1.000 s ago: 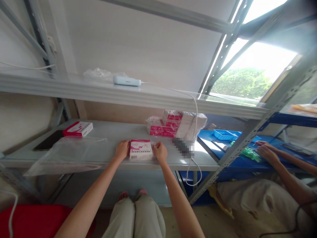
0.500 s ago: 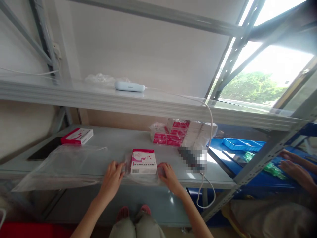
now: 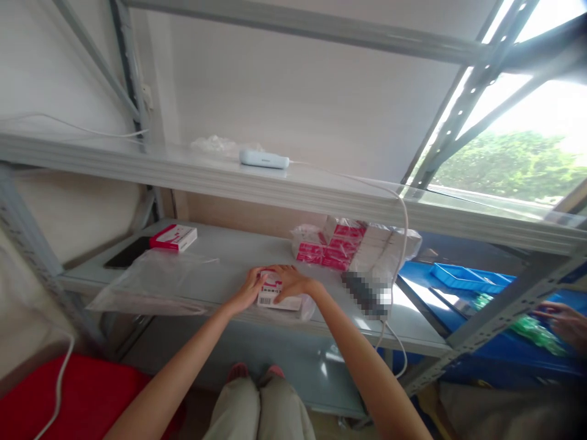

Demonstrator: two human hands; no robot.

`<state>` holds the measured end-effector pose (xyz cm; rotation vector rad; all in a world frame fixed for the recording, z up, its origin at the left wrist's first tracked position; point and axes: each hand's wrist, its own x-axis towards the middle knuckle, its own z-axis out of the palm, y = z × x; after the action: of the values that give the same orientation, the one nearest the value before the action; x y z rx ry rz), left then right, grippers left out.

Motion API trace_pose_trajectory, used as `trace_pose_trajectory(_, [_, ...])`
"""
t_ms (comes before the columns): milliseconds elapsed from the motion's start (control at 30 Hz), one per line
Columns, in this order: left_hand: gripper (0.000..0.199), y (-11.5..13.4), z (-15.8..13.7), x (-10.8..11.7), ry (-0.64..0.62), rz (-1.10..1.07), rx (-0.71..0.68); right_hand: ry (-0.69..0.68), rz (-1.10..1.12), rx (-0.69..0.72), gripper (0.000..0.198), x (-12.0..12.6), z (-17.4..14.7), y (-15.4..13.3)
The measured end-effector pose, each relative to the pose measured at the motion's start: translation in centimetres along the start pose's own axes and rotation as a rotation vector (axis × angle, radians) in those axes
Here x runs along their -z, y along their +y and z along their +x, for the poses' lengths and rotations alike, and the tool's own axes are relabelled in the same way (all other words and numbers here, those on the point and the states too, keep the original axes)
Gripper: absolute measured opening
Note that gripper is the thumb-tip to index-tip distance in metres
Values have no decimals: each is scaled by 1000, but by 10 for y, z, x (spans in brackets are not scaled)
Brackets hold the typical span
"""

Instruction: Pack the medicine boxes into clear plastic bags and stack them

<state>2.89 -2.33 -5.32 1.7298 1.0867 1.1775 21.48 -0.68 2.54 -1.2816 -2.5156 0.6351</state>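
On the lower shelf a white and pink printed box lies on a clear plastic bag, near the shelf's front edge. My left hand is closed at the box's left side, its fingertips by the far left corner. Reaching over from the right, my right hand lies across the top with fingers stretched out and thumb apart, touching the box. Both hands hide much of its top face. Whether the bag is pinched under my fingers is hard to see.
Left of my hands lie a clear plastic sheet, a second pink box and a dark flat panel. Wrapped pink boxes stand behind. A white cable hangs at right. Beyond the post, a person's hand is near green plastic.
My hands have come in from either side onto the box; the right one now covers its top. The view has shifted left. The other person's hand has moved.
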Motion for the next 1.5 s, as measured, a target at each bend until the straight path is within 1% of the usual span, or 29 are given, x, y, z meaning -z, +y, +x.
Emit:
trace_pose_trajectory(67, [58,-1,-4,5,27,-75,74,-36,129,75,95,3,-6,10])
trace_pose_trajectory(100, [60,2,-6,7,44,-115,100,-30,218,99,93,5,-10,14])
trace_pose_trajectory(167, [63,13,-9,9,43,-235,123,20,395,136,87,13,-18,18])
trace_pose_trajectory(200, [65,21,-10,10,16,-325,127,39,470,160,84,18,-22,17])
trace_pose_trajectory(267, [67,38,-9,11,-87,-544,130,33,580,221,80,31,-28,7])
trace_pose_trajectory(333, [72,54,-7,15,-190,-723,129,1,624,280,81,45,-31,-10])
trace_pose_trajectory(367, [73,60,-6,19,-212,-785,114,-4,618,300,82,50,-32,-20])
trace_pose_trajectory(400, [74,65,-5,24,-202,-834,89,18,593,307,84,54,-30,-31])
trace_pose_trajectory(433, [72,69,-5,30,-154,-875,60,87,553,300,85,54,-28,-41])
trace_pose_trajectory(467, [70,72,-4,38,-75,-908,25,206,508,282,86,51,-23,-51])
trace_pose_trajectory(533, [61,74,-6,54,136,-938,-55,495,449,248,82,33,-8,-67])
trace_pose_trajectory(567, [57,73,-7,62,235,-922,-91,626,443,247,78,19,2,-74])
trace_pose_trajectory(600, [55,72,-8,70,316,-887,-123,665,467,265,73,3,14,-81])
trace_pose_trajectory(633, [55,70,-10,77,375,-837,-150,632,502,310,70,-13,27,-86])
trace_pose_trajectory(667, [55,66,-11,83,419,-775,-169,604,505,339,73,-29,40,-92])
trace_pose_trajectory(733, [57,57,-14,97,483,-642,-177,627,490,285,77,-55,66,-103])
trace_pose_trajectory(800, [56,46,-14,117,529,-519,-170,577,412,195,75,-70,90,-115])
trace_pose_trajectory(867, [53,34,-12,145,530,-396,-173,522,310,143,70,-76,113,-128])
trace_pose_trajectory(900, [52,29,-9,162,514,-319,-178,519,271,141,68,-77,126,-135])
trace_pose_trajectory(1000, [50,11,3,222,475,-16,-162,572,230,224,60,-79,172,-154])
trace_pose_trajectory(1067, [48,-4,14,262,485,163,-124,589,226,292,55,-85,210,-165])
trace_pose_trajectory(1133, [44,-23,27,296,523,268,-135,581,214,317,51,-97,246,-171])
trace_pose_trajectory(1200, [38,-44,38,322,514,322,-141,550,209,286,50,-116,274,-172])
trace_pose_trajectory(1267, [29,-65,45,340,460,362,-83,500,216,240,53,-137,293,-170])
trace_pose_trajectory(1367, [24,-90,46,355,435,401,10,500,257,126,71,-161,305,-165])
trace_pose_trajectory(1433, [28,-101,43,360,417,389,22,489,279,0,82,-168,306,-164])
trace_pose_trajectory(1500, [33,-107,40,364,385,365,45,418,276,-108,82,-170,306,-167])
